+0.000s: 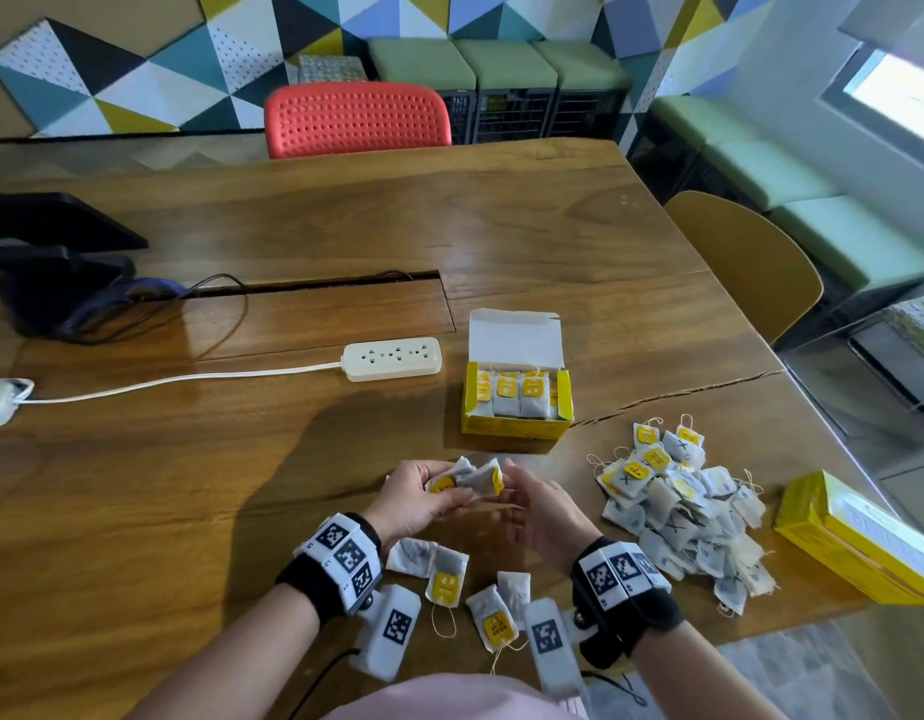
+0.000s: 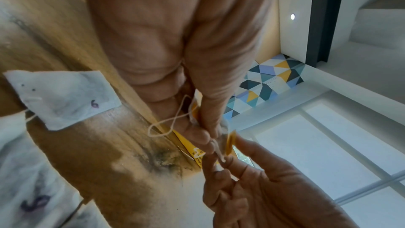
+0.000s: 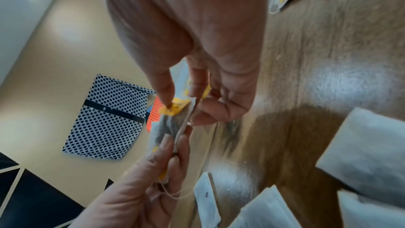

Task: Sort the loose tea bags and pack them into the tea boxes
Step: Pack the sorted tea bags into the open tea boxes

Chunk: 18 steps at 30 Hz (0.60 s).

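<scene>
My left hand (image 1: 441, 491) grips a small stack of tea bags (image 1: 470, 478) with yellow tags, raised just over the table. My right hand (image 1: 511, 488) pinches the stack's right end; in the right wrist view its thumb and fingers close on a tea bag (image 3: 171, 124) by the yellow tag. The left wrist view shows both hands meeting at the tag (image 2: 231, 142), a string loop hanging below. An open yellow tea box (image 1: 517, 431), partly filled with upright bags, stands beyond the hands. A pile of loose tea bags (image 1: 678, 506) lies to the right. A closed yellow box (image 1: 854, 537) sits at the table's right edge.
Several loose tea bags (image 1: 446, 579) lie under my wrists, one marked 6 (image 2: 63, 98). A white power strip (image 1: 392, 358) with its cord lies left of the open box. A black stand (image 1: 49, 262) sits far left. A red chair (image 1: 355, 119) and a yellow chair (image 1: 745, 262) border the table.
</scene>
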{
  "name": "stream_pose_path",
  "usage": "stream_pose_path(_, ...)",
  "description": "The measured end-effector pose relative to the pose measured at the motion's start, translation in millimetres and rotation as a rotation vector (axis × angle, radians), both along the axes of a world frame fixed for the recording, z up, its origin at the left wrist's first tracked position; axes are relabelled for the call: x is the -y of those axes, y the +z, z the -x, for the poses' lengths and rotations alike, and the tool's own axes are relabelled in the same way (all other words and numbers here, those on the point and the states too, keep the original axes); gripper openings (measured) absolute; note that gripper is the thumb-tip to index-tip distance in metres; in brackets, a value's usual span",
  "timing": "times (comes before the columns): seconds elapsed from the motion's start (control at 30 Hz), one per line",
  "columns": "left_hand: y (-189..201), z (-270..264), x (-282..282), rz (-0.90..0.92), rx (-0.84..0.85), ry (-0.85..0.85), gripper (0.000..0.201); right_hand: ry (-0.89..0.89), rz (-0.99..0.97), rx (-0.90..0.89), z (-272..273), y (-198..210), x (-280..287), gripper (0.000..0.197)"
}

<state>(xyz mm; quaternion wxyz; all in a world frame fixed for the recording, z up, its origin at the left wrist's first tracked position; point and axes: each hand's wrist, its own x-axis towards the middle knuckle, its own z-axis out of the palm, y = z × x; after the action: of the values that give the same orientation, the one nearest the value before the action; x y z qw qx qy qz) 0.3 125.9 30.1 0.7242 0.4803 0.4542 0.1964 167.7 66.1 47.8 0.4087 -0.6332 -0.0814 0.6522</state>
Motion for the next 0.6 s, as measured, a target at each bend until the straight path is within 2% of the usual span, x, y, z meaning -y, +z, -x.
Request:
stream_pose_path(0.1,-0.9,1.4,-2.6,0.017,-0.038,0.009,0.027,0.061,-0.121,0.067,-2.9,-3.7,1.5,0.013)
stream_pose_path(0.2,2.9,3.3,-5.1,0.052,-0.024,-0.021,0.025,0.032,-0.222,0.119,-7.3,-6.2,2.2,0.016)
stream_pose_path(0.27,5.4,4.4,-7.0,0.085,0.011,-0.047,0.020,-0.029,-0.298,0.105,-12.4,-3.0,0.3,0.009)
stream_pose_path(0.37,6.7,6.8,-9.9,0.138,0.002,-0.093,0.024,-0.044,-0.410,0.117,-21.0,2.6,-3.1,0.008)
stream_pose_path(0.6,11.8,7.6,-12.4,0.043,-0.074,-0.156,0.016,0.441,-0.540,0.499,-13.9,18.7,-12.2,0.022)
